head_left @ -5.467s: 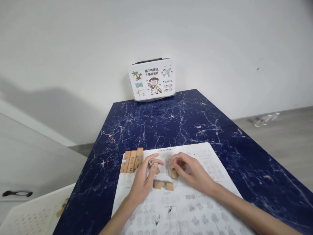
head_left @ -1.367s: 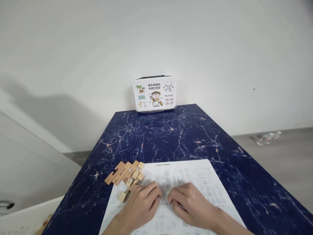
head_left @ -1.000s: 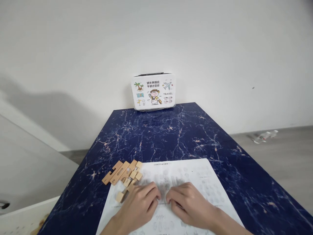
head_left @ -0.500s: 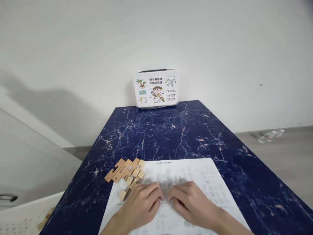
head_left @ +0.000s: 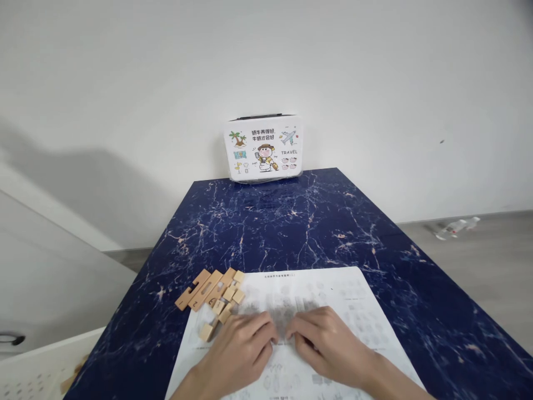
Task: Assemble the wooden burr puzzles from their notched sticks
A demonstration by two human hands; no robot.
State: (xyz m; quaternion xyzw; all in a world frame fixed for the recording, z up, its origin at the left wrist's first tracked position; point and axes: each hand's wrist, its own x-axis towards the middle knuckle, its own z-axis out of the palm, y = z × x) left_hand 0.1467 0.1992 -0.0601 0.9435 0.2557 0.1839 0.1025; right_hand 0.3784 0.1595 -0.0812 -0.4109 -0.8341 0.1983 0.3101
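Note:
My left hand [head_left: 241, 353] and my right hand [head_left: 327, 344] rest side by side on a white printed sheet [head_left: 358, 311], fingers curled and fingertips nearly meeting at the sheet's middle. Nothing shows in either hand, though the palms face down and hide what lies beneath. A cluster of notched wooden puzzle pieces [head_left: 210, 291] lies at the sheet's far left corner, partly on the dark blue marbled table [head_left: 291, 222]. The nearest small wooden block [head_left: 205, 331] sits just left of my left hand.
A white illustrated box [head_left: 263, 147] marked TRAVEL stands against the wall at the table's far edge. A white perforated bin [head_left: 37, 372] with a wooden piece inside sits low on the left. A plastic bottle [head_left: 453, 226] lies on the floor at right.
Earlier my hands were handling wooden pieces at the sheet's middle; those pieces are now grouped at the left. Over the last second and a half both hands have stayed still on the paper.

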